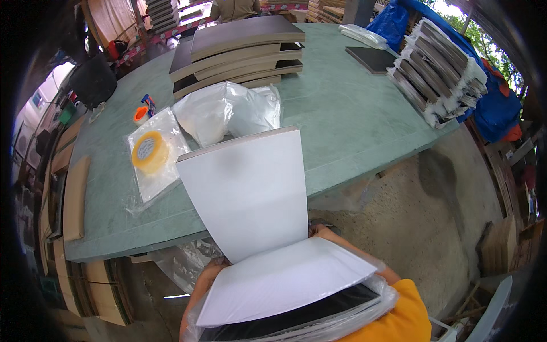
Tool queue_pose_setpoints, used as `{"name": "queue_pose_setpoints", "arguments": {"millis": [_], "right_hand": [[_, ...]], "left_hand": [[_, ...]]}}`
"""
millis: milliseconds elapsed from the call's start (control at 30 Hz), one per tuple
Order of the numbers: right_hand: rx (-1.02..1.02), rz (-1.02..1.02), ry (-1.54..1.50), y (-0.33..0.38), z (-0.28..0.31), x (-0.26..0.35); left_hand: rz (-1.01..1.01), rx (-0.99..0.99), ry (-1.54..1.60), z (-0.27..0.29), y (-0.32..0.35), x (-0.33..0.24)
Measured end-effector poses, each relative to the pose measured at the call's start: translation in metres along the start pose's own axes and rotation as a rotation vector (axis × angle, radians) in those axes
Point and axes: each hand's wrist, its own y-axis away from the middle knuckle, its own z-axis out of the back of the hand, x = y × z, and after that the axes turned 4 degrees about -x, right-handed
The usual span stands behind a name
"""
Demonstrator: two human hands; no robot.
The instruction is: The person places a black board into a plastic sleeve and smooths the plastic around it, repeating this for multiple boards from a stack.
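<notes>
A flat white-faced board (250,182) leans upright at the near table edge, its lower end down between my hands. Against my body lies a bundle of dark boards (302,313) in clear plastic, with a white sheet (279,279) bowed over it. My left hand (212,269) is curled at the bundle's far left corner, close to the white board's foot. At the far right corner my right hand (320,230) is closed too. Both hands' fingertips are largely hidden by the sheet and the board, so the exact hold is hard to see.
On the green table (336,125) are a stack of dark-topped boards (245,40), crumpled clear plastic (228,111), a yellow tape roll (151,152) on plastic bags and an orange-cored tape roll (141,115). Wrapped boards (436,71) pile at the right. Cardboard (105,290) stands at the lower left.
</notes>
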Motion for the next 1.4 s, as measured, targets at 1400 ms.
{"name": "queue_pose_setpoints", "arguments": {"millis": [1400], "right_hand": [[0.132,0.192,0.304,0.029,0.040,0.114]], "left_hand": [[0.005,-0.507,-0.487,0.001,-0.017,-0.014]]}}
